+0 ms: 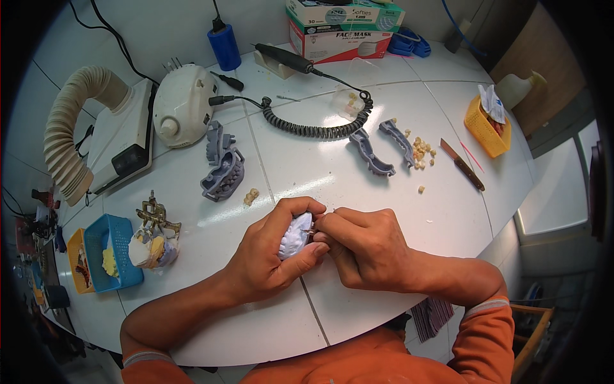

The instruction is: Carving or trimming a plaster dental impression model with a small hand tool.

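Over the near middle of the table, my left hand (263, 256) is closed around a pale lavender-white dental cast (295, 237) with moulded teeth, thumb along its near side. My right hand (374, 246) meets it from the right. Its thumb and fingers pinch a small thin tool, mostly hidden by the fingers, whose tip touches the cast's right side. Just beyond my left hand lies a small cluster of yellowish artificial teeth (251, 196). Farther off are a grey dental mould (224, 173) at left and two curved grey mould pieces, one (371, 153) beside the other (398, 142).
Loose teeth (422, 152) and a brown-handled knife (464, 168) lie at right, near a yellow basket (489, 131). At left stand an articulator with a cast (153, 243), a blue basket (131, 276), a white control unit (182, 105) and a hose (61, 150). A coiled cord (313, 132) crosses the back.
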Action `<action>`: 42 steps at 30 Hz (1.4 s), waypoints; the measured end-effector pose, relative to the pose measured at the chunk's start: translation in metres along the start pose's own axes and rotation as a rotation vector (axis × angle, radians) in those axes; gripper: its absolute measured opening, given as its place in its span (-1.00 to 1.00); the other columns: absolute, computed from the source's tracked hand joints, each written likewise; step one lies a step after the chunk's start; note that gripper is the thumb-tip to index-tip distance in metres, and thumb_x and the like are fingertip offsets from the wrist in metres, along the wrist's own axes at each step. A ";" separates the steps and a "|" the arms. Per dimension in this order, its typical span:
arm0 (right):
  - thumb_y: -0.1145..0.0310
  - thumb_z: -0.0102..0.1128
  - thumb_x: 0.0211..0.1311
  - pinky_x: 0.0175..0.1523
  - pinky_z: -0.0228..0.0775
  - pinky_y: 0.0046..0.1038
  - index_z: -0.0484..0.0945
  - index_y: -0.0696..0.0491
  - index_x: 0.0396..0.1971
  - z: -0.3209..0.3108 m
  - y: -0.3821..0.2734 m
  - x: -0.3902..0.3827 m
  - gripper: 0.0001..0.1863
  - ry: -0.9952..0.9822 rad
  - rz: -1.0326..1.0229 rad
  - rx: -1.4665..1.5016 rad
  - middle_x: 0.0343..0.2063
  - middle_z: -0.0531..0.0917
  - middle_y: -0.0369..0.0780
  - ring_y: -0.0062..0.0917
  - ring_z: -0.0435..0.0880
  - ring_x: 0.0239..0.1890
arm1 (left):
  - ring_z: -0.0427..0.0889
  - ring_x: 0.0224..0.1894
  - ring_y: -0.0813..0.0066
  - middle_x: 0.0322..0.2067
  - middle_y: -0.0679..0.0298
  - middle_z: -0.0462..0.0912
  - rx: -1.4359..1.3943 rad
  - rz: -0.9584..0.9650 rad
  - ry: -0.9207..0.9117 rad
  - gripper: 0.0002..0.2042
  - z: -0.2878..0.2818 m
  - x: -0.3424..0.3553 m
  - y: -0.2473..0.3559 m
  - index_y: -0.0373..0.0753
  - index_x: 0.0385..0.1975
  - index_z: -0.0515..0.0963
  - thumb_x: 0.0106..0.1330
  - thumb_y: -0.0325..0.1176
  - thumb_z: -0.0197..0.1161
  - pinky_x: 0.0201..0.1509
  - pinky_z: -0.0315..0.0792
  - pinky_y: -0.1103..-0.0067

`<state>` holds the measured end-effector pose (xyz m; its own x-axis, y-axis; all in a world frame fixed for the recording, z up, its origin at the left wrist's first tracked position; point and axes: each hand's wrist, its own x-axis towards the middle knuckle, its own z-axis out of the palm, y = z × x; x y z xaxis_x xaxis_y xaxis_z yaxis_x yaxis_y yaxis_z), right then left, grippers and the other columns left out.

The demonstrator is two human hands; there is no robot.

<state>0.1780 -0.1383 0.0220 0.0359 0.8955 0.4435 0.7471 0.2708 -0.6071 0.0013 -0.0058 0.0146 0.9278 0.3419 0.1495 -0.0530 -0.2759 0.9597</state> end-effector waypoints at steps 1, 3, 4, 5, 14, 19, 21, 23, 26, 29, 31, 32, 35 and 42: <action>0.54 0.31 0.10 -0.59 0.42 -0.37 0.60 0.08 -0.30 -0.001 0.000 0.000 -0.85 0.000 0.000 0.001 -0.54 0.63 -0.24 -0.37 0.63 -0.65 | 0.72 -0.15 0.40 -0.18 0.14 0.69 0.000 -0.001 0.001 -0.57 0.000 0.000 0.001 -0.33 0.22 0.40 0.45 -0.36 0.35 -0.04 0.58 0.50; 0.55 0.31 0.09 -0.58 0.42 -0.37 0.60 0.08 -0.29 -0.002 -0.001 0.000 -0.83 -0.017 0.001 -0.015 -0.55 0.63 -0.24 -0.37 0.63 -0.65 | 0.72 -0.16 0.40 -0.17 0.14 0.69 0.001 -0.004 -0.004 -0.57 0.000 0.000 0.002 -0.33 0.22 0.40 0.45 -0.37 0.36 -0.04 0.58 0.50; 0.55 0.31 0.09 -0.58 0.42 -0.37 0.60 0.08 -0.29 -0.002 -0.001 0.000 -0.83 -0.017 0.000 -0.014 -0.55 0.63 -0.24 -0.37 0.63 -0.65 | 0.72 -0.16 0.40 -0.17 0.14 0.69 0.001 -0.004 -0.004 -0.57 0.000 0.000 0.002 -0.33 0.22 0.40 0.45 -0.37 0.36 -0.04 0.58 0.50; 0.54 0.31 0.10 -0.58 0.42 -0.37 0.60 0.09 -0.29 -0.002 -0.001 0.000 -0.84 -0.028 0.002 -0.022 -0.54 0.63 -0.24 -0.37 0.63 -0.64 | 0.72 -0.16 0.41 -0.17 0.15 0.69 0.018 0.012 0.001 -0.57 0.000 0.000 0.002 -0.33 0.22 0.40 0.45 -0.37 0.36 -0.04 0.57 0.50; 0.49 0.36 0.21 -0.58 0.45 -0.37 0.58 0.14 -0.27 0.007 -0.001 0.000 -0.85 0.053 0.003 -0.061 -0.51 0.66 -0.20 -0.34 0.68 -0.62 | 0.73 -0.18 0.47 -0.15 0.17 0.70 0.015 0.015 0.044 -0.59 0.001 0.000 -0.001 -0.32 0.21 0.41 0.45 -0.40 0.35 -0.08 0.59 0.52; 0.48 0.32 0.30 -0.58 0.44 -0.35 0.58 0.13 -0.24 0.009 -0.001 0.002 -0.89 0.096 0.014 -0.043 -0.51 0.66 -0.19 -0.33 0.68 -0.62 | 0.75 -0.19 0.48 -0.17 0.17 0.71 -0.037 -0.001 0.069 -0.60 0.003 -0.001 -0.002 -0.33 0.21 0.40 0.46 -0.41 0.33 -0.10 0.61 0.54; 0.48 0.29 0.35 -0.57 0.43 -0.34 0.58 0.12 -0.23 0.008 0.000 0.002 -0.91 0.061 0.052 -0.029 -0.50 0.66 -0.19 -0.31 0.67 -0.61 | 0.77 -0.20 0.47 -0.19 0.17 0.73 -0.085 -0.061 0.063 -0.61 0.003 -0.001 0.000 -0.34 0.20 0.40 0.47 -0.41 0.32 -0.10 0.62 0.54; 0.47 0.29 0.36 -0.57 0.43 -0.34 0.57 0.12 -0.23 0.009 0.001 0.002 -0.91 0.065 0.053 -0.001 -0.51 0.66 -0.19 -0.30 0.67 -0.61 | 0.78 -0.21 0.47 -0.19 0.17 0.73 -0.059 -0.031 0.067 -0.61 0.003 -0.001 -0.003 -0.34 0.21 0.40 0.47 -0.40 0.32 -0.11 0.62 0.54; 0.46 0.28 0.37 -0.57 0.42 -0.34 0.57 0.12 -0.24 0.010 0.003 0.002 -0.92 0.058 0.062 0.028 -0.51 0.66 -0.18 -0.29 0.67 -0.61 | 0.78 -0.21 0.47 -0.19 0.16 0.74 -0.035 -0.003 0.073 -0.60 0.003 0.000 -0.004 -0.35 0.21 0.40 0.47 -0.40 0.32 -0.11 0.63 0.54; 0.46 0.28 0.38 -0.56 0.42 -0.34 0.56 0.12 -0.25 0.011 0.004 0.002 -0.91 0.051 0.072 0.034 -0.51 0.66 -0.18 -0.29 0.66 -0.61 | 0.79 -0.21 0.47 -0.18 0.15 0.75 -0.027 0.003 0.071 -0.59 0.003 0.000 -0.004 -0.35 0.22 0.39 0.48 -0.40 0.31 -0.11 0.64 0.54; 0.45 0.28 0.39 -0.56 0.41 -0.34 0.56 0.12 -0.25 0.010 0.003 0.003 -0.91 0.053 0.074 0.039 -0.51 0.66 -0.18 -0.29 0.66 -0.61 | 0.79 -0.21 0.47 -0.17 0.14 0.75 -0.015 0.011 0.068 -0.59 0.002 0.000 -0.003 -0.36 0.23 0.39 0.48 -0.40 0.31 -0.11 0.64 0.54; 0.45 0.28 0.39 -0.56 0.40 -0.33 0.55 0.12 -0.26 0.009 0.003 0.003 -0.91 0.044 0.090 0.045 -0.52 0.65 -0.17 -0.28 0.66 -0.61 | 0.80 -0.20 0.46 -0.16 0.13 0.75 -0.037 -0.012 0.065 -0.59 0.002 0.000 -0.002 -0.36 0.23 0.38 0.48 -0.39 0.31 -0.11 0.64 0.54; 0.45 0.27 0.40 -0.56 0.39 -0.31 0.53 0.13 -0.28 0.009 0.002 0.004 -0.90 0.042 0.110 0.057 -0.53 0.64 -0.16 -0.26 0.65 -0.62 | 0.81 -0.20 0.45 -0.15 0.12 0.76 -0.059 -0.040 0.061 -0.58 0.002 -0.001 0.001 -0.36 0.24 0.38 0.49 -0.39 0.31 -0.11 0.64 0.54; 0.46 0.25 0.42 -0.54 0.38 -0.29 0.52 0.14 -0.32 0.009 0.001 0.006 -0.88 0.040 0.125 0.092 -0.56 0.61 -0.14 -0.22 0.63 -0.61 | 0.81 -0.20 0.45 -0.15 0.12 0.76 -0.024 -0.038 0.051 -0.57 0.001 0.000 0.003 -0.36 0.25 0.38 0.49 -0.37 0.31 -0.11 0.64 0.54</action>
<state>0.1733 -0.1300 0.0180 0.1525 0.9098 0.3861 0.6710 0.1915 -0.7163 0.0011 -0.0075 0.0175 0.9093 0.3974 0.1239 -0.0270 -0.2407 0.9702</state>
